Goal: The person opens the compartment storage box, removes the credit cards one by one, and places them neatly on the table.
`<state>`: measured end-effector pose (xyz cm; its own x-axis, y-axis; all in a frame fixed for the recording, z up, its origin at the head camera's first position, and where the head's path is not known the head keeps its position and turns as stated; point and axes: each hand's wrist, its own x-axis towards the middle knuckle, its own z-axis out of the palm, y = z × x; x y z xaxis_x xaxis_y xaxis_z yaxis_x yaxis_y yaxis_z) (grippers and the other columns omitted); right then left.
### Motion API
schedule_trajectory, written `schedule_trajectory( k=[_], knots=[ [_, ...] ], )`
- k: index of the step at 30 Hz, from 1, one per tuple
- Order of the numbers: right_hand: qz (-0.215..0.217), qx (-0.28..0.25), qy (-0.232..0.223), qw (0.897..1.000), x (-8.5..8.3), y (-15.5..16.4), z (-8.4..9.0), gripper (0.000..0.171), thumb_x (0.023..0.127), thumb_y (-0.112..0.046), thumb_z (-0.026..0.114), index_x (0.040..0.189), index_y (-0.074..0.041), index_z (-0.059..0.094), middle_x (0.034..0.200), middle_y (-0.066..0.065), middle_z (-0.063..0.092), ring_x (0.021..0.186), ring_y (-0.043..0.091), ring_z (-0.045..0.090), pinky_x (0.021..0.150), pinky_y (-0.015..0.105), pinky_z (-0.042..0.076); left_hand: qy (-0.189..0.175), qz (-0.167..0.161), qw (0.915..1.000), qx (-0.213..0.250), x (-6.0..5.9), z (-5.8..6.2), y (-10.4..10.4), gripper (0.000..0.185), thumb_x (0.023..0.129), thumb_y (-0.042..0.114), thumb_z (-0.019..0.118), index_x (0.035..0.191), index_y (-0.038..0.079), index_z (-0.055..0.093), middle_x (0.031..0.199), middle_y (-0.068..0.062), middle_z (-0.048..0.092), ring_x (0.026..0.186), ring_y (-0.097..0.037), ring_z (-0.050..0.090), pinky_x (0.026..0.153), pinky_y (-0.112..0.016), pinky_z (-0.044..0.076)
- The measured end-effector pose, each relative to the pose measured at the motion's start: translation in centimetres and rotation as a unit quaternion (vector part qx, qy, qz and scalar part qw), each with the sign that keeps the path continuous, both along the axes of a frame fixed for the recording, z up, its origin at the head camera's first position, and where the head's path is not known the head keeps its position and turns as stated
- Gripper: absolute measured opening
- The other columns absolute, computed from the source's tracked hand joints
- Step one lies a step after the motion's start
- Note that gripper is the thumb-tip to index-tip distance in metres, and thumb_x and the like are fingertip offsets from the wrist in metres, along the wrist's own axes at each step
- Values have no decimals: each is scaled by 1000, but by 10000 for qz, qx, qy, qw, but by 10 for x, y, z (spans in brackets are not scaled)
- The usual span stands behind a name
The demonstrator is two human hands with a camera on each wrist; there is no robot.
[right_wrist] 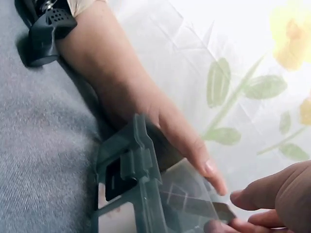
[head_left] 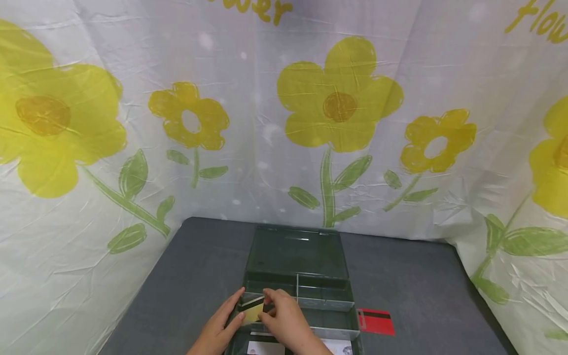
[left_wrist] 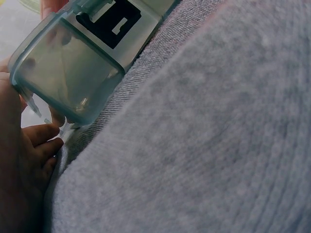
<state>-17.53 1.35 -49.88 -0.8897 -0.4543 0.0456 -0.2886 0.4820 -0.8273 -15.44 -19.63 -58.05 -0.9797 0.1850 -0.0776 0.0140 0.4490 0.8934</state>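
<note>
Both hands are working a gold card (head_left: 252,312) over the box (head_left: 306,276) at the surface's near edge. The left hand (head_left: 222,323) is steadying it with straight fingers; the right hand (head_left: 286,320) is pinching it. Better to keep it level, easing it between the dividers.

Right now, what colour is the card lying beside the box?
Red card with a black stripe; head view.

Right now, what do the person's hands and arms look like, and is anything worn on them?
Both the left hand and the right hand are bare: no gloves or rings show. The left wrist carries a black strap with small holes, below a light sleeve edge.
</note>
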Motion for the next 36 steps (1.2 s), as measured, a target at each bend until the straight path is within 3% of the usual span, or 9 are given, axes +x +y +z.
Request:
schedule_trajectory(
  k=[8,16,22,36],
  knots=[
    [-26,-213,-521,9984,-2,-5,-4,50,81,-6,71,128,2,55,92,4,64,69,6,63,53,23,51,-461,-79,9984,313,0,2,-2,59,98,49,42,151,32,22,154,-9,20,137,-42,21,93,-69,29],
    [-264,-418,-137,9987,-5,-1,-6,49,73,2,70,121,4,60,86,6,66,66,4,63,53,19,50,444,217,9985,-255,1,1,2,55,98,46,45,149,29,30,149,-1,34,134,-30,33,99,-61,32],
    [-418,-517,-32,9978,-4,6,-2,49,71,4,66,120,5,60,88,11,66,65,6,62,53,21,50,547,304,9973,-390,1,-1,2,56,97,47,45,148,28,31,147,1,35,133,-28,34,100,-60,32],
    [-909,-1144,-535,9878,-1,24,3,51,72,7,63,123,3,58,89,12,60,63,10,58,52,21,50,531,247,9975,-391,1,0,2,57,98,48,44,149,28,30,149,-3,34,134,-32,33,99,-62,31]
  ],
)
